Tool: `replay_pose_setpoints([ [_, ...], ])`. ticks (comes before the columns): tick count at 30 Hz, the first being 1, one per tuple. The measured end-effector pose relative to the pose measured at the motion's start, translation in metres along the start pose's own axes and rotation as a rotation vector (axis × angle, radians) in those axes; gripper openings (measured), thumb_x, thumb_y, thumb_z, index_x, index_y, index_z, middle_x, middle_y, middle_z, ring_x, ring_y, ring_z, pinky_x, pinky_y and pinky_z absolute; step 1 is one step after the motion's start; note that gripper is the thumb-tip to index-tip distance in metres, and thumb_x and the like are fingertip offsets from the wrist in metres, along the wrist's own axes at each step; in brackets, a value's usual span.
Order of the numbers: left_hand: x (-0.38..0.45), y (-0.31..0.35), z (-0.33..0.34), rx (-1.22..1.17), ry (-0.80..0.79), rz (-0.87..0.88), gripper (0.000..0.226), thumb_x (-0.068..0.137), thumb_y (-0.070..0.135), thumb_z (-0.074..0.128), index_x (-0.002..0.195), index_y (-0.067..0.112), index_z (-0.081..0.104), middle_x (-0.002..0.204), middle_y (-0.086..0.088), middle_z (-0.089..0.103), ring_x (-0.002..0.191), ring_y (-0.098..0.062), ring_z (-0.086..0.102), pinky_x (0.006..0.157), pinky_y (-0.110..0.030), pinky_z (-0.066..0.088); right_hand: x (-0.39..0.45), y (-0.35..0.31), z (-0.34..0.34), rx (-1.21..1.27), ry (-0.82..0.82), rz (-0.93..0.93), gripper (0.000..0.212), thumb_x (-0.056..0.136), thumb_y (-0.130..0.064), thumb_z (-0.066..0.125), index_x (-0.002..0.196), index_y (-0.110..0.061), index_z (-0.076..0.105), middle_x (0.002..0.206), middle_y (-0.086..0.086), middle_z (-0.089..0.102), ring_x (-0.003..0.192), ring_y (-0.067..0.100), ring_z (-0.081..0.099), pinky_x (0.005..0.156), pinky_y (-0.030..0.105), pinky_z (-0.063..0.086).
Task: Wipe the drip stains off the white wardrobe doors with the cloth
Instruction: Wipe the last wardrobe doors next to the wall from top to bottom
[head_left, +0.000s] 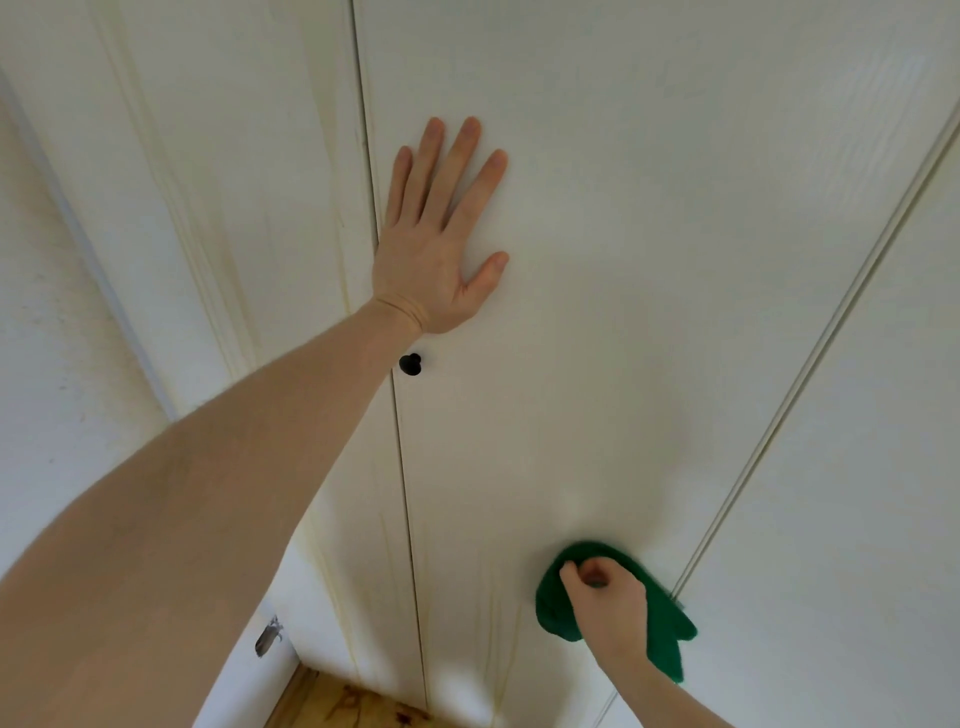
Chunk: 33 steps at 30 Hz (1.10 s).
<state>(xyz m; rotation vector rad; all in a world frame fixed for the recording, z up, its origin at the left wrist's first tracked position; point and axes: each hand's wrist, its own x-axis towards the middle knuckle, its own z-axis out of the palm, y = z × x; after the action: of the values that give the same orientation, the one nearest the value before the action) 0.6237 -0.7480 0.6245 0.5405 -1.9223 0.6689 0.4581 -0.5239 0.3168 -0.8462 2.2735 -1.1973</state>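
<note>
I face white wardrobe doors; the middle door (649, 260) fills most of the view. My left hand (441, 234) lies flat on it with fingers spread, just right of the gap to the left door (234, 156). My right hand (608, 603) grips a green cloth (662, 618) and presses it against the lower part of the middle door. Yellowish drip streaks (208, 260) run down the left door, and fainter drip streaks (493, 623) mark the bottom of the middle door, left of the cloth.
A small black knob (410, 364) sits on the middle door just below my left wrist. A third door (857, 467) lies to the right. A white wall (57, 364) stands at the left, with a metal fitting (267, 636) low down. Wooden floor (353, 706) shows below.
</note>
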Motion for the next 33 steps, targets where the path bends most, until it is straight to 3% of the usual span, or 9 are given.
replay_pose_setpoints([
  [4, 0.000, 0.001, 0.000, 0.012, -0.005, 0.001, 0.073, 0.095, 0.044, 0.050, 0.154, 0.003, 0.036, 0.159, -0.029, 0.028, 0.148, -0.052, 0.018, 0.122, -0.062, 0.012, -0.013, -0.042, 0.028, 0.045, -0.115, -0.188, 0.022, 0.087, -0.030, 0.077, 0.069, -0.022, 0.066, 0.063, -0.007, 0.067, 0.062, 0.008, 0.063, 0.061, 0.022, 0.049],
  [7, 0.001, 0.001, 0.000, 0.016, -0.003, 0.001, 0.074, 0.094, 0.043, 0.052, 0.153, 0.002, 0.037, 0.158, -0.030, 0.028, 0.148, -0.053, 0.018, 0.122, -0.062, 0.011, -0.020, -0.076, 0.054, 0.022, -0.247, -0.369, 0.025, 0.089, -0.038, 0.073, 0.070, -0.022, 0.066, 0.064, -0.005, 0.067, 0.063, 0.010, 0.063, 0.061, 0.025, 0.053],
  [11, 0.001, 0.001, 0.000, 0.008, 0.001, -0.002, 0.073, 0.093, 0.042, 0.052, 0.152, 0.001, 0.037, 0.158, -0.031, 0.029, 0.147, -0.053, 0.018, 0.122, -0.061, 0.011, -0.025, -0.116, 0.090, -0.098, -0.428, -0.583, 0.030, 0.089, -0.046, 0.068, 0.073, -0.021, 0.066, 0.066, -0.007, 0.066, 0.065, 0.012, 0.062, 0.063, 0.026, 0.051],
  [15, 0.001, 0.000, 0.002, 0.011, 0.003, -0.001, 0.073, 0.094, 0.044, 0.050, 0.152, 0.001, 0.039, 0.158, -0.030, 0.029, 0.147, -0.053, 0.019, 0.122, -0.061, 0.011, -0.022, -0.135, 0.117, -0.295, -0.567, -0.737, 0.027, 0.093, -0.042, 0.064, 0.083, -0.017, 0.067, 0.075, -0.001, 0.069, 0.068, 0.013, 0.060, 0.064, 0.029, 0.050],
  [22, 0.001, 0.000, 0.003, 0.005, 0.018, 0.003, 0.073, 0.091, 0.041, 0.053, 0.150, 0.000, 0.041, 0.156, -0.032, 0.031, 0.146, -0.054, 0.021, 0.122, -0.062, 0.013, -0.003, -0.128, 0.125, -0.448, -0.613, -0.695, 0.021, 0.097, -0.031, 0.062, 0.094, -0.011, 0.068, 0.087, 0.007, 0.072, 0.080, 0.023, 0.068, 0.072, 0.038, 0.058],
  [26, 0.000, 0.000, 0.002, -0.001, 0.021, -0.001, 0.073, 0.091, 0.040, 0.053, 0.150, -0.001, 0.040, 0.156, -0.032, 0.031, 0.146, -0.054, 0.021, 0.121, -0.063, 0.014, 0.007, -0.101, 0.106, -0.487, -0.604, -0.638, 0.019, 0.095, -0.033, 0.066, 0.094, -0.015, 0.069, 0.087, 0.002, 0.072, 0.079, 0.018, 0.067, 0.071, 0.033, 0.056],
  [30, 0.000, -0.001, 0.002, 0.001, 0.019, 0.004, 0.073, 0.093, 0.040, 0.052, 0.151, 0.000, 0.039, 0.157, -0.031, 0.030, 0.147, -0.053, 0.020, 0.121, -0.063, 0.014, 0.019, -0.056, 0.069, -0.643, -0.589, -0.560, 0.015, 0.093, -0.038, 0.066, 0.086, -0.025, 0.061, 0.080, -0.007, 0.064, 0.073, 0.013, 0.060, 0.067, 0.027, 0.048],
  [33, 0.000, -0.001, 0.002, 0.002, 0.024, 0.010, 0.072, 0.094, 0.042, 0.050, 0.152, 0.001, 0.037, 0.158, -0.031, 0.029, 0.147, -0.053, 0.020, 0.121, -0.064, 0.013, 0.028, -0.019, 0.028, -0.780, -0.557, -0.479, 0.026, 0.092, -0.036, 0.065, 0.071, -0.027, 0.051, 0.067, -0.012, 0.056, 0.061, 0.008, 0.052, 0.063, 0.025, 0.045],
])
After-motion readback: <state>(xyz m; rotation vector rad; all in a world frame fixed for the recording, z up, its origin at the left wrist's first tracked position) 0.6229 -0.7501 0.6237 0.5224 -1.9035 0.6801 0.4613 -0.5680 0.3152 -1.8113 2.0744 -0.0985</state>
